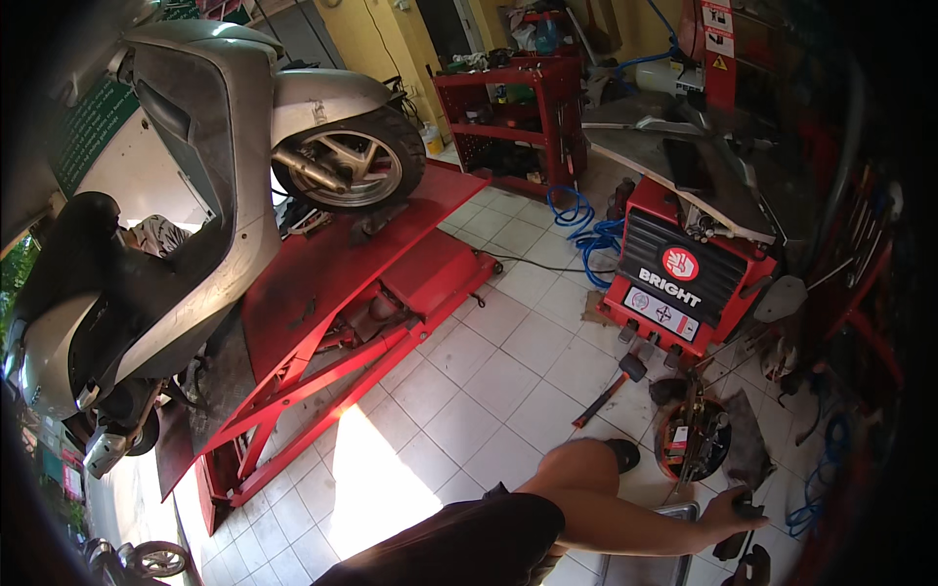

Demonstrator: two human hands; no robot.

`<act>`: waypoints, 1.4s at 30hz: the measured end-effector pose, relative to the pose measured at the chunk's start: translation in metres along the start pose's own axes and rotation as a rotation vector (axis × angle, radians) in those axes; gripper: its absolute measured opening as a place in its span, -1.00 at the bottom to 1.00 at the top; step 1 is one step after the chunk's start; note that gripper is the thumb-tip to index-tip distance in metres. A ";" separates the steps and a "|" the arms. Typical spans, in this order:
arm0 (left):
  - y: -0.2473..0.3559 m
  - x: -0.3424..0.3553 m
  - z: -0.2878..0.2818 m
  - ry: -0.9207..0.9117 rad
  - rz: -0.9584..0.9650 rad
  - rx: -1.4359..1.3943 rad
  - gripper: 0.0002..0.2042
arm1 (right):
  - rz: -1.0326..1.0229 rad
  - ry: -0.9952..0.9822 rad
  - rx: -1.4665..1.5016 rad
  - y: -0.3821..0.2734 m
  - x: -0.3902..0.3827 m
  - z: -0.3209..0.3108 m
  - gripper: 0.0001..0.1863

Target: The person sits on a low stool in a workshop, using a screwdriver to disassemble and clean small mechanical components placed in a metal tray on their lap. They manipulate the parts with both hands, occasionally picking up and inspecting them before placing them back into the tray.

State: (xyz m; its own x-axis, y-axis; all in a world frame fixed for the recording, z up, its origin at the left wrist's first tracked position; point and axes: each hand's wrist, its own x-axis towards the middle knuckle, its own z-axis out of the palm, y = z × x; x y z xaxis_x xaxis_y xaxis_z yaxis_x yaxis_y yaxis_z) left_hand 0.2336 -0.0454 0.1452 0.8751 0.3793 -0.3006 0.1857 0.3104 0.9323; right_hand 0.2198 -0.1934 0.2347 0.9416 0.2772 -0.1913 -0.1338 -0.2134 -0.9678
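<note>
Reaching down with the right hand [735, 508], fingers closed round a dark handle [747, 510] just beside the metal tray [645, 566]; looks like pick-up stage, needs a clean lift next. Left hand's out of sight.

A small dark object [747, 509] is lying low on the tiled floor. It is sitting just beside a grey metal tray [674, 510].

Red tyre-changing machine [684, 264], front panel: round red-and-white emblem [679, 263], pale rectangular sticker [662, 313] below. Red column [719, 49] behind carries white rectangular labels [718, 29] (one holds a yellow triangle). Green signboard [88, 122], far left, behind scooter [176, 195].
</note>
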 end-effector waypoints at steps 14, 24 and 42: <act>0.028 0.011 -0.012 -0.070 -0.016 0.000 -0.27 | 0.044 -0.018 -0.035 -0.005 -0.013 -0.012 -0.64; 0.058 0.019 -0.025 -0.069 0.057 -0.044 -0.29 | 0.062 -0.098 -0.137 0.000 -0.025 -0.022 -0.57; 0.092 0.022 -0.014 -0.092 0.069 -0.426 -0.69 | -0.158 0.024 -0.222 -0.007 -0.018 -0.019 -0.70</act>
State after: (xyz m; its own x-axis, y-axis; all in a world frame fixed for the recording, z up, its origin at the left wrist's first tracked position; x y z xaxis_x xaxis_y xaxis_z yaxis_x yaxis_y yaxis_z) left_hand 0.2640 0.0037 0.2219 0.9186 0.3388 -0.2035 -0.0587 0.6261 0.7775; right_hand 0.2094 -0.2147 0.2481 0.9527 0.3020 -0.0344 0.0839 -0.3702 -0.9252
